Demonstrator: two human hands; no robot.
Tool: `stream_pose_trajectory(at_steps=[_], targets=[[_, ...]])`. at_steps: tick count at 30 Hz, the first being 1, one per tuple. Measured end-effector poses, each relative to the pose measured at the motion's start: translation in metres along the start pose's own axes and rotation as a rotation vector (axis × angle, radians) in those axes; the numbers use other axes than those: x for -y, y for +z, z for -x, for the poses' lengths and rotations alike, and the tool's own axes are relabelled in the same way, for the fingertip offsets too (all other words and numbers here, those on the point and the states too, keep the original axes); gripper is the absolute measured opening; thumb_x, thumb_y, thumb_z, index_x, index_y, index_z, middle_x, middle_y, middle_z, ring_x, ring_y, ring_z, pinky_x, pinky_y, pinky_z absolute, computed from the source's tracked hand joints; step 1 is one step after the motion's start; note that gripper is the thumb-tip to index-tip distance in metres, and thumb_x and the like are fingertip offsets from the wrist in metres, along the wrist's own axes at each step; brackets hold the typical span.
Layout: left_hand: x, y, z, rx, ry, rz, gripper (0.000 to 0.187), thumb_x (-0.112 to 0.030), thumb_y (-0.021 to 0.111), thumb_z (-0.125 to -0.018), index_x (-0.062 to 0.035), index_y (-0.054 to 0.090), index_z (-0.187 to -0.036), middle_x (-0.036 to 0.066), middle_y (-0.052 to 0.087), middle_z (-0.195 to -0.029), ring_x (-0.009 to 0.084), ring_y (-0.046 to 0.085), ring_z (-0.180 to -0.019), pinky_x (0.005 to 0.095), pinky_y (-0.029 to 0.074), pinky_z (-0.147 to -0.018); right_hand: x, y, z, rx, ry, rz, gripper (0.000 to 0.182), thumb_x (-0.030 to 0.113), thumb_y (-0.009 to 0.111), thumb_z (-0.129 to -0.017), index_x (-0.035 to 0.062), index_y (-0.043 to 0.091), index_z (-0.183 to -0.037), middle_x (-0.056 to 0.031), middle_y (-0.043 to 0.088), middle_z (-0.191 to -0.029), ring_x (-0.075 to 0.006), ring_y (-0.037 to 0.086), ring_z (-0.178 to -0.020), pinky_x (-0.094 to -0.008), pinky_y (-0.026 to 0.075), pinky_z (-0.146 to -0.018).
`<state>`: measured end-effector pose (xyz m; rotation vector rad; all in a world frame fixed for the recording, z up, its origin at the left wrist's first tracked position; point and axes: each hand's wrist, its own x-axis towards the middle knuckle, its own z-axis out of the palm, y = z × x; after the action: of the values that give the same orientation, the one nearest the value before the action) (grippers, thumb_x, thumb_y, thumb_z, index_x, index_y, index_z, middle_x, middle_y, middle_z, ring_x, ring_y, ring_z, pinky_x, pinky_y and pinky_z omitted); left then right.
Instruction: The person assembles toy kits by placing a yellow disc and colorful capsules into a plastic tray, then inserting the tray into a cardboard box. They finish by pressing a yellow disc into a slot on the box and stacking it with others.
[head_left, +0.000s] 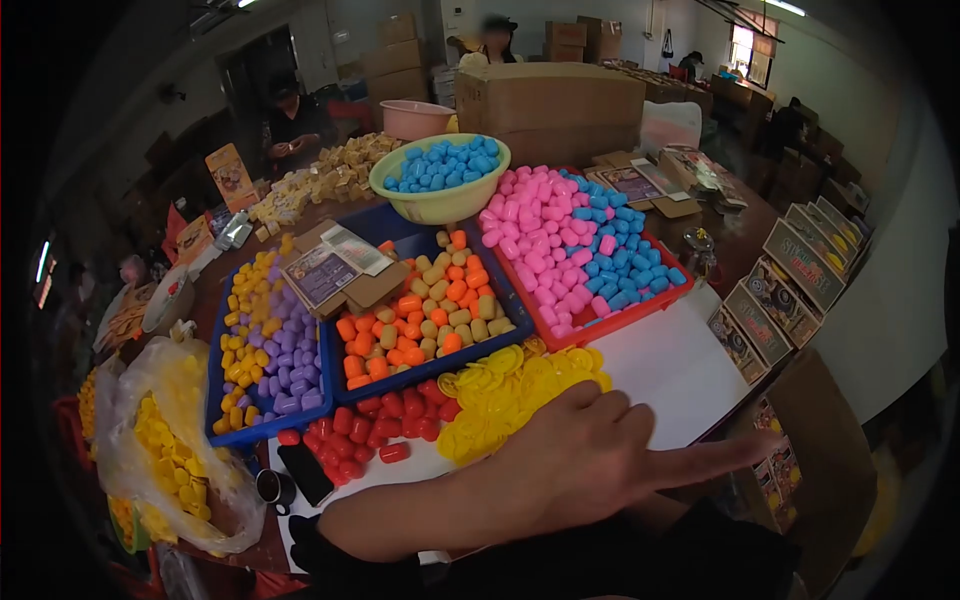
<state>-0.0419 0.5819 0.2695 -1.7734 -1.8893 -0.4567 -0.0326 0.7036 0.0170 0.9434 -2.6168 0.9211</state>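
Note:
My left hand (600, 455) reaches across to the right over the table's front edge. Its index finger is stretched out and the others are curled in, with nothing visible in them; the palm is hidden. Nearest to it lie a pile of yellow discs (515, 400) and several red capsules (365, 435). The fingertip overlaps an open carton (825, 460) holding printed packs. Some skin and a dark sleeve show under the left wrist, but my right hand cannot be seen.
Blue trays (428, 374) (270, 432) hold orange, tan, yellow and purple capsules. A red tray (625, 318) holds pink and blue ones; a green bowl (440, 207) stands behind. A phone (305, 474), cup (275, 487), plastic bag (235, 500) and display boxes (810, 260) surround them. People work behind.

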Motion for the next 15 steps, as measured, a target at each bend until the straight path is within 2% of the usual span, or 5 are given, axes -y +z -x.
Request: stream_pose_trajectory(at_steps=[2,5,10,12,15], targets=[[0.002,-0.02,-0.021,-0.075,0.029,-0.021,0.067,-0.029,0.061,-0.075,-0.0348,0.037,-0.138,0.0,0.035,-0.058,0.0117,0.043,-0.05,0.0247,0.04,-0.048,-0.001,0.003,0.001,0.041,0.048,-0.017,0.041,0.027,0.072,-0.074,0.0029,0.059,-0.105,-0.0152,0.053,-0.116,-0.031,0.052,-0.106,-0.0372,0.045,-0.087],[0.004,-0.018,-0.02,0.102,-0.046,0.039,0.076,-0.033,0.062,-0.074,-0.0157,0.03,-0.141,0.007,0.053,-0.062,0.0206,0.052,-0.054,0.0313,0.043,-0.057,-0.002,0.008,0.002,0.119,0.145,-0.1,0.041,0.027,0.071,-0.074,0.0031,0.058,-0.105,-0.0153,0.053,-0.116,-0.0314,0.052,-0.106,-0.0376,0.045,-0.087],[0.01,0.041,0.095,0.415,-0.429,0.119,0.025,-0.018,0.061,-0.073,-0.0058,0.062,-0.095,0.008,0.06,-0.086,0.0247,0.062,-0.079,0.0352,0.048,-0.064,0.002,0.01,0.0,0.142,0.216,-0.239,0.041,0.028,0.07,-0.075,0.0034,0.058,-0.105,-0.0154,0.053,-0.116,-0.032,0.052,-0.106,-0.0383,0.045,-0.087],[-0.002,0.05,0.141,0.604,-0.651,0.187,0.028,-0.018,0.063,-0.077,-0.0099,0.063,-0.104,0.007,0.061,-0.086,0.0254,0.061,-0.077,0.0363,0.05,-0.067,0.015,-0.001,-0.005,0.024,0.162,-0.179,0.041,0.026,0.072,-0.073,0.0033,0.058,-0.104,-0.0148,0.054,-0.115,-0.0313,0.053,-0.104,-0.0373,0.046,-0.085],[-0.034,0.07,0.197,0.393,-0.802,0.36,0.025,-0.017,0.064,-0.078,-0.0077,0.064,-0.102,0.01,0.062,-0.097,0.0287,0.062,-0.082,0.0371,0.051,-0.071,0.015,-0.004,-0.003,-0.078,0.092,-0.092,0.042,0.024,0.074,-0.071,0.0032,0.058,-0.104,-0.0142,0.055,-0.115,-0.0308,0.054,-0.103,-0.0364,0.047,-0.084]])
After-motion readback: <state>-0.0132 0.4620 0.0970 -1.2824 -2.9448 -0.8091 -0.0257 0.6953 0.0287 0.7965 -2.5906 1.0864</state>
